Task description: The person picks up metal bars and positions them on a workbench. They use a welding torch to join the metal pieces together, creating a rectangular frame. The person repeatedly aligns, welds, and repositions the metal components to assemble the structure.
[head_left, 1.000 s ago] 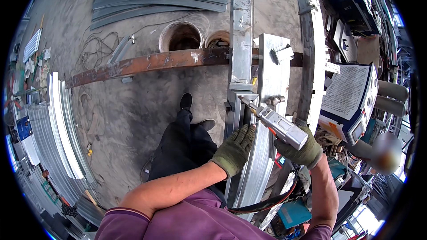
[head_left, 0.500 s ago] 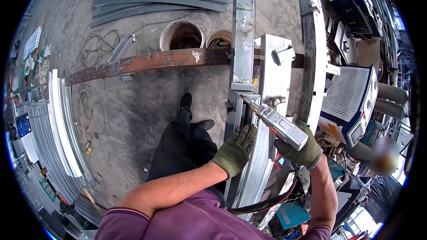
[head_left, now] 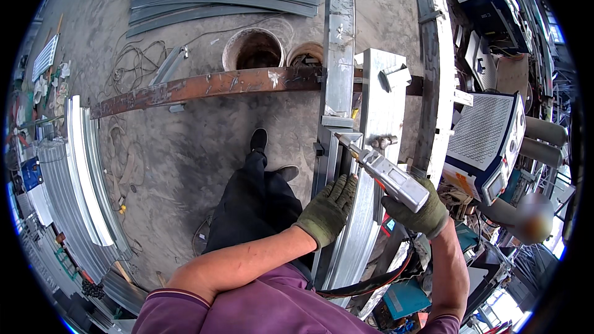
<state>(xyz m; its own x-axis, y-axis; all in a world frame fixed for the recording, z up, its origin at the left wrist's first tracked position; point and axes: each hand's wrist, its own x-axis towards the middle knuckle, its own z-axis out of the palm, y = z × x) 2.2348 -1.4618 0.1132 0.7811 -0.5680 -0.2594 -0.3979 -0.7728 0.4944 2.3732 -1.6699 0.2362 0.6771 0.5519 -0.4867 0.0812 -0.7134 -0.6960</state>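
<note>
My right hand [head_left: 421,210], in a green glove, is wrapped round a silver welding gun [head_left: 394,179] with a brass-coloured nozzle. The gun slants up and left, its tip at the corner of a galvanized steel frame [head_left: 339,131]. A dark hose [head_left: 371,284] runs below my right hand. My left hand [head_left: 326,209], gloved too, lies flat with fingers stretched out on the long steel profile [head_left: 354,244] below the gun's nozzle. A hammer head [head_left: 385,141] lies just right of the nozzle, on a wide steel channel [head_left: 382,108].
A rusty beam [head_left: 204,88] crosses under the profiles. Two buckets [head_left: 232,46] stand behind it. Steel strips [head_left: 229,0] lie on the far floor, more profiles [head_left: 86,173] at left. A white-and-blue machine [head_left: 486,130] and another steel beam [head_left: 438,86] are at right.
</note>
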